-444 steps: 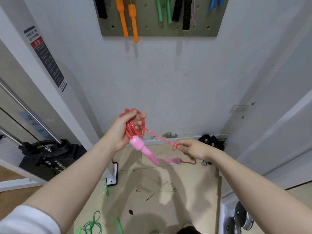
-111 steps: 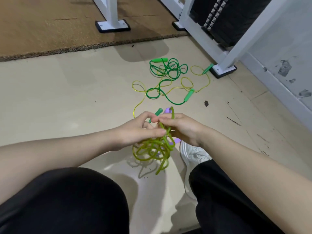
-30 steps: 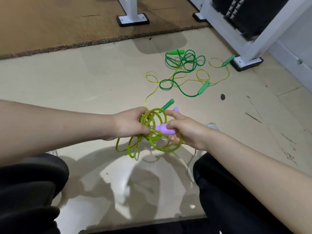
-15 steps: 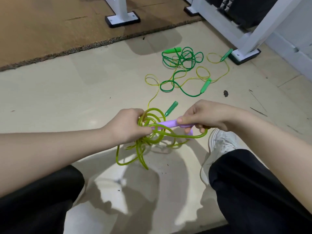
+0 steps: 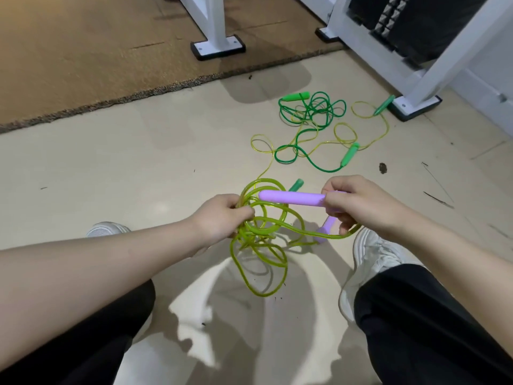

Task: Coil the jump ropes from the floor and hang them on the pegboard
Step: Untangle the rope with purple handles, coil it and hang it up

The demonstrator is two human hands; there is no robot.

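A lime-green jump rope [image 5: 259,237] hangs in loose loops between my hands above the floor. My left hand [image 5: 219,218] grips the bundle of loops at its left side. My right hand [image 5: 358,204] pinches the end of one purple handle [image 5: 291,198], which lies level across the loops. The second purple handle [image 5: 325,229] dangles under my right hand. Farther off on the floor lie a dark green rope [image 5: 311,118] with green handles and a thin yellow rope [image 5: 361,134], tangled together. The pegboard is out of view.
White machine frame feet [image 5: 218,47] [image 5: 413,107] stand beyond the ropes, on and beside a brown mat [image 5: 97,59]. My white shoes [image 5: 374,257] [image 5: 107,229] and dark trouser legs frame the tiled floor below my hands.
My right hand has lifted the purple handle and pulled it to the right, clear across the loops. The left hand keeps its grip on the bundle.
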